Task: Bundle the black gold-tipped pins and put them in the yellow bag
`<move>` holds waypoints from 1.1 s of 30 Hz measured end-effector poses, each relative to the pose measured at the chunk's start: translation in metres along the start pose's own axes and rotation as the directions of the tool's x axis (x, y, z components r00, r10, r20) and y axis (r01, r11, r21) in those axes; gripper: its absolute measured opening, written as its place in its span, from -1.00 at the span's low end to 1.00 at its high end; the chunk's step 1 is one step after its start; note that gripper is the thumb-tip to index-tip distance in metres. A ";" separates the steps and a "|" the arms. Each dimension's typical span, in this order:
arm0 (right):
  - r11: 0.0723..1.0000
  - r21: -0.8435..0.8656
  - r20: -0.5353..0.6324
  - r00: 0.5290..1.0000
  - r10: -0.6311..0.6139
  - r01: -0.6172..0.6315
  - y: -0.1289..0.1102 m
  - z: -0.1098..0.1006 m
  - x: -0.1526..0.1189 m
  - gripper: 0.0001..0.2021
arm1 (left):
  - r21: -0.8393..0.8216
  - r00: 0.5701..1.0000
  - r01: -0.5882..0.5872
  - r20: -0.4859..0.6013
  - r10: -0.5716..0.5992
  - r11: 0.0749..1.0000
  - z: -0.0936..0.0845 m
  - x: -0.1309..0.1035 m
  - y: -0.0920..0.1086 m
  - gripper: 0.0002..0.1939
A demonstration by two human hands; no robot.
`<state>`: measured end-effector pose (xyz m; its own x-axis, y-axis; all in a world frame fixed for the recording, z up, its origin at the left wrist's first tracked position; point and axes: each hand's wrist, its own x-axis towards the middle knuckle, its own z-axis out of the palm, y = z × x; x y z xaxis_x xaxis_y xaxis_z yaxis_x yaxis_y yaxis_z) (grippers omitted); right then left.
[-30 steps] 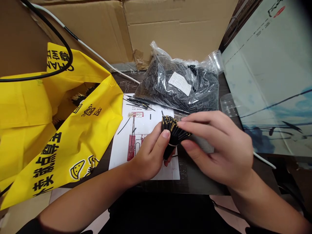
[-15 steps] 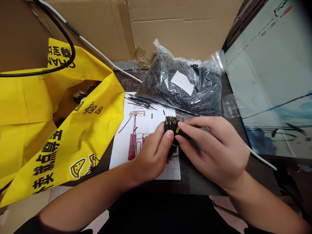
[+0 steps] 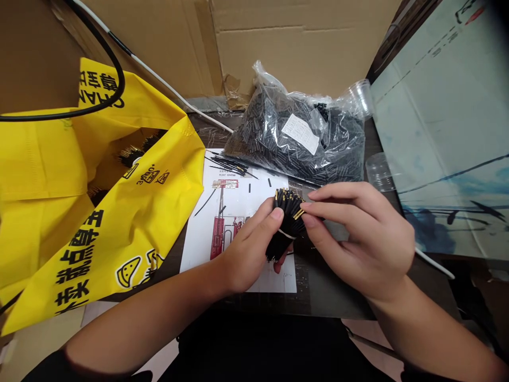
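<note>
My left hand point(image 3: 254, 239) is wrapped round a thick bundle of short black wires point(image 3: 288, 223) with gold-coloured tips. A pale band point(image 3: 286, 233) circles the bundle below the tips. The bundle stands tilted above a printed sheet point(image 3: 199, 252). At its upper right edge, my right hand point(image 3: 353, 236) has thumb and forefinger closed on gold-tipped wires point(image 3: 299, 213) that lean outward. Behind the hands lies a clear plastic bag point(image 3: 258, 127) full of small black tube pieces, with a white label point(image 3: 300, 133) on it.
A yellow bag point(image 3: 175, 159) at the left gapes open, with more gold-tipped wires point(image 3: 133, 155) inside. Loose black wires point(image 3: 230, 164) lie on the sheet's far end. Clear cups point(image 3: 360, 98) stand by the plastic bag. Cardboard point(image 3: 310, 42) walls the back; a pale panel point(image 3: 441, 132) leans right.
The bundle has tipped so more of its banded side and lower end shows. My right fingers have shifted slightly right, and the wires they pinch now lean further out.
</note>
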<state>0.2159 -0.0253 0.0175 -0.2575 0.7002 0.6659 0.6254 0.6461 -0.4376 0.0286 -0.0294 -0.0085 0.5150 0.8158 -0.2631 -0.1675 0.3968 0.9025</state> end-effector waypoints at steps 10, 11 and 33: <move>0.985 0.163 0.024 0.998 0.051 -0.054 0.009 0.000 0.000 -0.80 | -0.199 0.989 0.081 0.140 -0.054 0.977 -0.002 0.006 0.006 -0.53; 0.972 0.217 0.042 0.996 0.082 -0.089 0.009 -0.001 -0.001 -0.81 | -0.202 0.988 0.082 0.144 -0.053 0.976 -0.003 0.006 0.006 -0.53; 0.884 0.333 0.253 0.934 0.252 -0.328 0.010 -0.005 -0.001 -0.94 | -0.125 0.998 0.050 0.049 -0.045 0.991 -0.001 0.002 0.008 -0.51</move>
<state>0.2259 -0.0211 0.0154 -0.2700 0.8935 0.3588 0.3924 0.4424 -0.8064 0.0278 -0.0243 -0.0018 0.5628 0.7756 -0.2859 -0.2451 0.4869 0.8383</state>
